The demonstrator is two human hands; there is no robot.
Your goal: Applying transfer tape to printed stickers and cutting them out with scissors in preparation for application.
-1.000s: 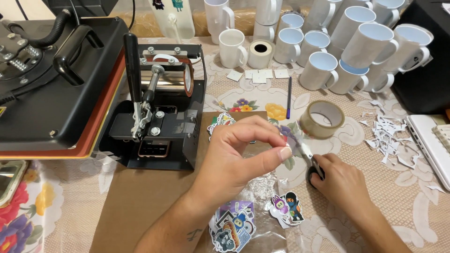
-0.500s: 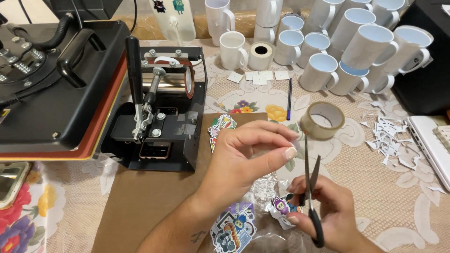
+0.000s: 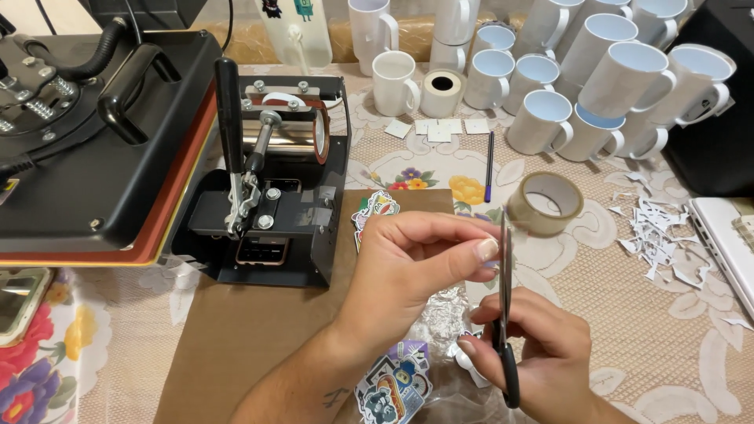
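Note:
My left hand (image 3: 412, 263) is raised over the brown paper sheet (image 3: 236, 338), its thumb and forefinger pinched on a small clear piece that is mostly hidden by the fingers. My right hand (image 3: 534, 353) grips black-handled scissors (image 3: 505, 306), blades pointing up and touching the left fingertips. Below the hands lie colourful cut-out stickers (image 3: 393, 389) and a crinkled clear bag (image 3: 444, 318). Another sticker (image 3: 375, 208) lies by the mug press.
A black mug heat press (image 3: 271, 180) and a flat heat press (image 3: 86, 133) fill the left. Several white mugs (image 3: 581, 78) stand at the back. A tape roll (image 3: 544, 202), a pen (image 3: 489, 165), paper scraps (image 3: 652, 235) and a white device (image 3: 726, 243) lie right.
My right hand picked up the scissors from the table and brought them upright to the left fingertips. The left hand stayed nearly still, holding its pinch.

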